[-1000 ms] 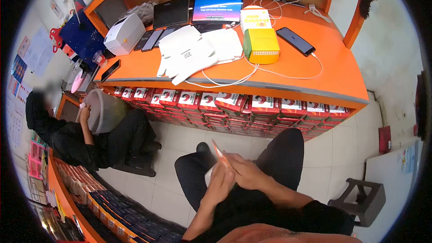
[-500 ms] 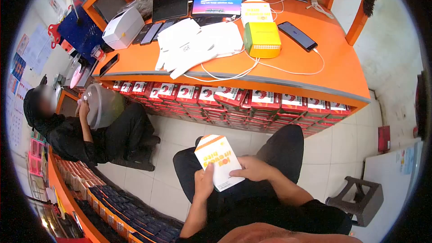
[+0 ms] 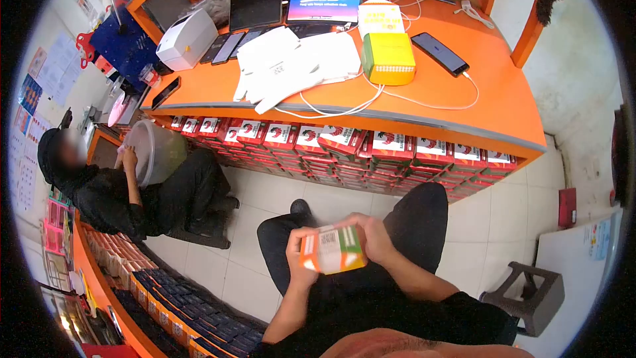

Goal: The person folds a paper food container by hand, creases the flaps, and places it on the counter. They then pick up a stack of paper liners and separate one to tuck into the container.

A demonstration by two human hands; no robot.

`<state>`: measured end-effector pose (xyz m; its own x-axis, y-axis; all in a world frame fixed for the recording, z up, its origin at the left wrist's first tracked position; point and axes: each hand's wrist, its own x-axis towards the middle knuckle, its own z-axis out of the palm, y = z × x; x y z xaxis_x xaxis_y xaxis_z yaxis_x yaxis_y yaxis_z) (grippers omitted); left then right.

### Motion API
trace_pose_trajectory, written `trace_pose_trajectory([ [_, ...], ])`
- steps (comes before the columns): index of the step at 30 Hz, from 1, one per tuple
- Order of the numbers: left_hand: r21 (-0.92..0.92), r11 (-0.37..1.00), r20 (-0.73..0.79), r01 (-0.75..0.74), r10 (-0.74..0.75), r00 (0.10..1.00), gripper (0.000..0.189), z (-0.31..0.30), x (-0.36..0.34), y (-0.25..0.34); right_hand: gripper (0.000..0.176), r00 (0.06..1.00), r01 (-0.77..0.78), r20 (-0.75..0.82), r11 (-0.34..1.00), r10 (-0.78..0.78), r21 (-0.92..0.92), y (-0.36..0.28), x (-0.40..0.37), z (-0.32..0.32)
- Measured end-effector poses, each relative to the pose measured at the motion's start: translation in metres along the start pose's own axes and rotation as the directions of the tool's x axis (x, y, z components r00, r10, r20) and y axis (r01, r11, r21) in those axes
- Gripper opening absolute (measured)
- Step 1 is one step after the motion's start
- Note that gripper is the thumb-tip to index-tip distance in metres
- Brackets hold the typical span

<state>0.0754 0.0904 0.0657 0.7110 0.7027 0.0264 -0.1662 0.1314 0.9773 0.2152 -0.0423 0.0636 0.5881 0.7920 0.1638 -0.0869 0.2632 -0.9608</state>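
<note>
A small carton box (image 3: 333, 252) is held over my lap, a face with orange, white and green areas and a dark printed code turned toward me. My left hand (image 3: 300, 256) grips its left end, and my right hand (image 3: 375, 237) is closed around the right end. Some fingers of both hands are hidden behind the box, and its print is slightly blurred.
Ahead stands an orange desk (image 3: 477, 99) with white papers (image 3: 285, 66), a yellow-green box (image 3: 389, 59), a phone (image 3: 440, 53) and a label printer (image 3: 187, 40). Red boxes (image 3: 391, 149) fill the shelf beneath. At left sits a person (image 3: 126, 202) with a clear tub (image 3: 156, 152). A stool (image 3: 527, 295) stands right.
The box has been turned in my hands: its white front with orange lettering gave way to the coded face. My right hand has shifted to the box's right end.
</note>
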Motion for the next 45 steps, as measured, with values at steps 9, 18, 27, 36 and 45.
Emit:
trace_pose_trajectory([
  [9, -0.091, 0.989, -0.002, 0.115, -0.115, 0.993, 0.063, 0.030, 0.021, 0.023, 0.074, 0.978, -0.055, -0.200, 0.997, 0.064, 0.049, -0.027, 0.018, -0.004],
  [18, 0.451, 0.599, 0.377, -0.662, 0.544, 0.749, 0.062, 0.161, 0.211, 0.150, 0.063, 0.886, 0.297, -0.258, 0.899, -0.386, -0.323, -0.210, 0.169, -0.086],
  [27, 0.659, 0.666, 0.331, -0.350, 0.161, 0.930, 0.059, 0.264, 0.386, 0.091, 0.047, 0.911, -0.130, -0.274, 0.414, -0.309, -0.901, -0.163, 0.332, -0.239],
  [36, 0.853, 0.377, 0.347, -0.360, 0.105, 0.932, 0.057, 0.264, 0.392, 0.066, 0.049, 0.969, -0.219, -0.232, 0.152, -0.078, -0.964, -0.128, 0.330, -0.255],
  [45, 0.883, 0.462, 0.163, -0.078, -0.146, 0.976, 0.064, 0.274, 0.374, 0.104, 0.058, 0.821, -0.467, -0.570, 0.521, -0.046, -0.714, -0.139, 0.317, -0.234],
])
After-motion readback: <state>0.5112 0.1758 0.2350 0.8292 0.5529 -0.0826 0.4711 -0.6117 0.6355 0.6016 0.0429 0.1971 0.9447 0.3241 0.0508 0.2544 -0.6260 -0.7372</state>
